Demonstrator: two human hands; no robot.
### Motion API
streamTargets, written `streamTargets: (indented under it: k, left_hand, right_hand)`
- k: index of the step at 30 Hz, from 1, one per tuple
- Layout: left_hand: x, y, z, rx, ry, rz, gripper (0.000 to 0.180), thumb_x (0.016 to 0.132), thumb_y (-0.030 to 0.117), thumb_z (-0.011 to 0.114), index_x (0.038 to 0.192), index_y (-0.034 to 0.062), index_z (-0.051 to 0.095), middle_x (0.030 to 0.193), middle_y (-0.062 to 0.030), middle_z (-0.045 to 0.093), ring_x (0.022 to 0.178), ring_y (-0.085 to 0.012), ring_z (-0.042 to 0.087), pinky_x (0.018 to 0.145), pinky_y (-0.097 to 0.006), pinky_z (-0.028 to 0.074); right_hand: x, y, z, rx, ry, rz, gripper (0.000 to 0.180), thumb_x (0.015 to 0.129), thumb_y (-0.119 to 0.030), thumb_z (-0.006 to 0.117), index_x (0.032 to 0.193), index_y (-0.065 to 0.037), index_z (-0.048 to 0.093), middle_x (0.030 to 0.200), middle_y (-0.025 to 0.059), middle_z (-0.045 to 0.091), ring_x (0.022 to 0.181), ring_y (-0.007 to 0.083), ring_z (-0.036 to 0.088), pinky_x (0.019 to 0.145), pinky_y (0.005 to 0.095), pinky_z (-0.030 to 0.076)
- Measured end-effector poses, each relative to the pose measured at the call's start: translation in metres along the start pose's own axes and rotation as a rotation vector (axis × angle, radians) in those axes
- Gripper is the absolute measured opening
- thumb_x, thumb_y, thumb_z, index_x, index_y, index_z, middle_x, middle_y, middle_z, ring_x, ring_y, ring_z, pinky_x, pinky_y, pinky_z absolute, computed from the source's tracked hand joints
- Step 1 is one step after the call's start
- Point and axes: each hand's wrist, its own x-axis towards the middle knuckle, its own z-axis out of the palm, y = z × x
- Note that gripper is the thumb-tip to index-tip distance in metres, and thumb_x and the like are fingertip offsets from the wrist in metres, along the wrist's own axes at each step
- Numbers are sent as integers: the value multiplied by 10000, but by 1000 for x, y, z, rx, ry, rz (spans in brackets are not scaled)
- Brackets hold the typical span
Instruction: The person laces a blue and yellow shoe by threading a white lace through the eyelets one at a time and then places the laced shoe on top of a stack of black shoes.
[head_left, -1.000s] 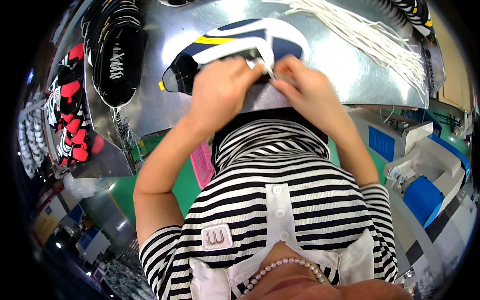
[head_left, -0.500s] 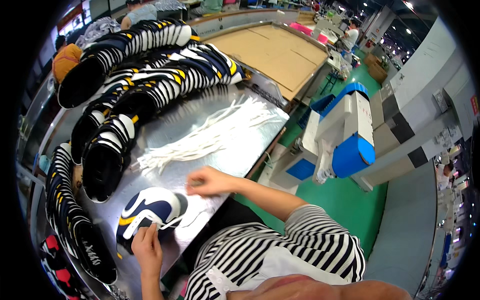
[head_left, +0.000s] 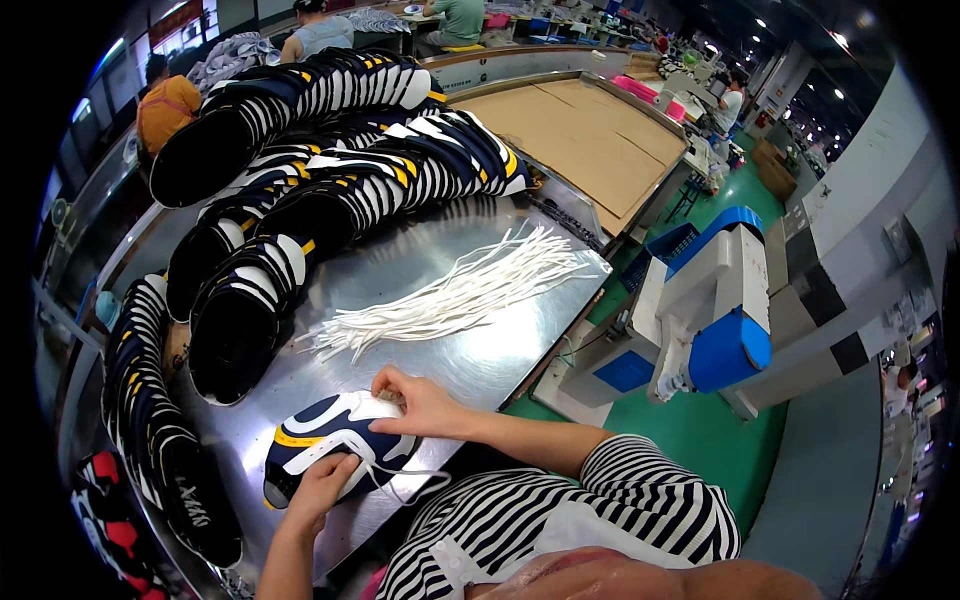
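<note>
A navy, white and yellow shoe upper (head_left: 335, 415) lies on the metal table in front of me. My left hand (head_left: 322, 488) is closed on its near side, thumb and fingers gripping by the lace strip. At the far right end of the upper, my right hand (head_left: 420, 407) is closed with its fingertips curled on the white toe part; whether it also holds something small is hidden. A white shoelace (head_left: 430, 491) comes out of the upper and loops loosely off to the right, over the table edge.
Beyond the upper, a bundle of white shoelaces (head_left: 450, 300) is spread on the metal table (head_left: 330, 378). Long nested rows of shoe uppers (head_left: 390, 175) fill its far and left sides. A blue and white machine (head_left: 715, 310) stands to the right; a brown board (head_left: 570, 140) lies behind.
My right hand has come down and left onto the shoe upper's toe. The upper has turned and shifted right. My left hand remains on it, and the view has shifted slightly.
</note>
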Motion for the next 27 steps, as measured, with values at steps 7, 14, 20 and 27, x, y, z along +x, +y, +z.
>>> streamTargets:
  k: [7,14,20,27]
  left_hand:
    - [4,5,11,-114,7,-66,109,902,157,670,911,55,706,823,34,636,742,-54,541,674,-196,415]
    - [36,-35,0,-36,484,491,250,919,126,642,1132,-5,651,1008,-86,693,910,-172,652,818,-311,519]
    - [17,-16,8,114,422,437,248,901,187,639,1018,-22,702,838,-128,712,739,-192,663,712,-301,502]
    - [3,0,20,23,273,391,219,896,177,670,971,-20,728,870,-58,718,786,-91,628,738,-259,502]
  right_hand:
    - [-4,12,4,-30,-25,141,495,742,-299,806,1076,-97,502,826,101,626,699,214,583,655,333,473]
    - [-1,29,15,211,61,103,418,821,-208,796,1070,-118,473,861,30,601,615,85,521,503,227,421]
    - [11,6,5,249,21,391,345,823,-150,787,1055,-96,537,819,16,626,673,74,578,554,215,428]
    - [-4,12,-1,291,-34,408,345,834,-125,775,1067,-89,522,829,46,636,694,95,591,576,220,446]
